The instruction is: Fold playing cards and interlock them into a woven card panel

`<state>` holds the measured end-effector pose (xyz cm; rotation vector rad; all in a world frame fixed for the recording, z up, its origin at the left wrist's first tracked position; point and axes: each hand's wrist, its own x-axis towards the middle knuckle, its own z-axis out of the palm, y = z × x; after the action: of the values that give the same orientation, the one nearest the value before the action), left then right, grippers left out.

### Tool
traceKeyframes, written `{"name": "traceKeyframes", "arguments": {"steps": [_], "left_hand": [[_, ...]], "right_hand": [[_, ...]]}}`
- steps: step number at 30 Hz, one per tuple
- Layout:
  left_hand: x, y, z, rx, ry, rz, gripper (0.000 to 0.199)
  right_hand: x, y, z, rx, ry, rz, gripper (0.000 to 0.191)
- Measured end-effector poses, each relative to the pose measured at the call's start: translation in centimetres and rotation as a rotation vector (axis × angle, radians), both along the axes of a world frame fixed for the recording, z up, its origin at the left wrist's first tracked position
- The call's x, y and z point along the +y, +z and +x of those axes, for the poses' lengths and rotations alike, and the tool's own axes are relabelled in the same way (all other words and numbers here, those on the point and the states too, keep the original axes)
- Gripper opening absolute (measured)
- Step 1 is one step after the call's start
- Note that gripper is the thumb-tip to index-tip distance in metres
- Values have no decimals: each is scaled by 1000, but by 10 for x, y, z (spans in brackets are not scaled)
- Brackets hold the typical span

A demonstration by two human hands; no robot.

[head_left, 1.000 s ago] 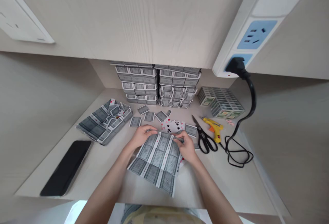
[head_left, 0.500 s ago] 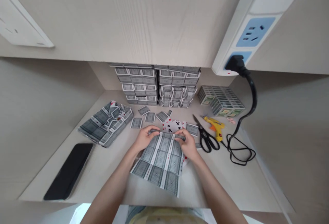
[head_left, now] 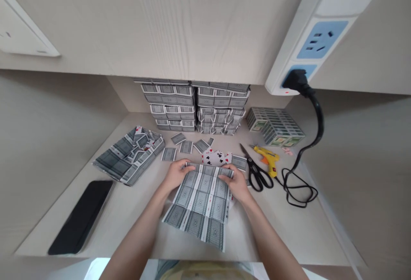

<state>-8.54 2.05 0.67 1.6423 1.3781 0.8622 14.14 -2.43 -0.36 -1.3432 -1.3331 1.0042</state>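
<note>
A sheet of joined playing cards [head_left: 201, 201], grey patterned backs up, lies tilted in front of me. My left hand [head_left: 177, 174] pinches its far left corner, thumb on top. At the far right corner my right hand [head_left: 236, 181] grips the same sheet with thumb and fingers. Just beyond its far edge lie face-up playing cards [head_left: 215, 157], partly covered by the sheet. Several loose face-down cards [head_left: 186, 147] are scattered further back.
To the left stand a card-made box [head_left: 131, 156] holding card pieces and a black phone [head_left: 81, 216]. On the right lie black scissors [head_left: 257, 173] and a yellow glue gun [head_left: 269, 158] with its cord. Stacked card blocks [head_left: 221, 100] and boxed decks [head_left: 276, 126] line the back.
The far edge strip of the card sheet, folded up before, now lies flatter and shows its card backs. Both hands still hold the corners.
</note>
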Motion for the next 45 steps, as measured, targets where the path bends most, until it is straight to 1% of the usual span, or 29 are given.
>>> {"name": "traceKeyframes", "arguments": {"steps": [3, 7, 13, 17, 23, 26, 28, 30, 32, 35, 38, 40, 41, 43, 45], "left_hand": [[0, -1, 3, -22, 0, 8, 18], [-1, 2, 5, -46, 10, -7, 17], [-2, 4, 8, -45, 30, -2, 17], [-2, 5, 8, -43, 6, -17, 18], [-3, 21, -1, -135, -123, -8, 34], [-1, 23, -9, -192, -82, -58, 42], [1, 21, -13, -261, -44, -108, 46], [2, 19, -15, -337, -37, -144, 50], [0, 17, -15, -363, -61, -163, 52], [-6, 18, -8, -325, -95, -175, 54], [-13, 21, -2, -333, -139, -171, 58], [-15, 25, 0, -330, -174, -117, 62], [-15, 28, 0, -318, -184, -74, 61], [-15, 32, -1, -301, -196, 4, 52], [-14, 35, -2, -319, -223, 2, 40]], "right_hand": [[0, 1, -2, -68, -27, 10, 12], [0, 3, -3, -135, -47, 26, 11], [0, 6, -5, -110, -56, 22, 9], [2, 9, -7, -57, -90, 19, 10], [1, 14, -4, 43, -97, -20, 17], [-1, 12, 4, 81, -121, -34, 19], [-1, 8, 10, 118, -150, -40, 21], [-2, 5, 12, 172, -183, -55, 24], [-1, 3, 12, 227, -207, -66, 26], [-1, 2, 6, 273, -215, -72, 27], [-1, 6, 1, 240, -198, -72, 25], [-2, 9, -1, 197, -174, -81, 22], [-3, 11, -1, 177, -159, -86, 21], [-4, 13, -3, 147, -115, -85, 19], [-6, 15, -5, 121, -65, -75, 17]]}}
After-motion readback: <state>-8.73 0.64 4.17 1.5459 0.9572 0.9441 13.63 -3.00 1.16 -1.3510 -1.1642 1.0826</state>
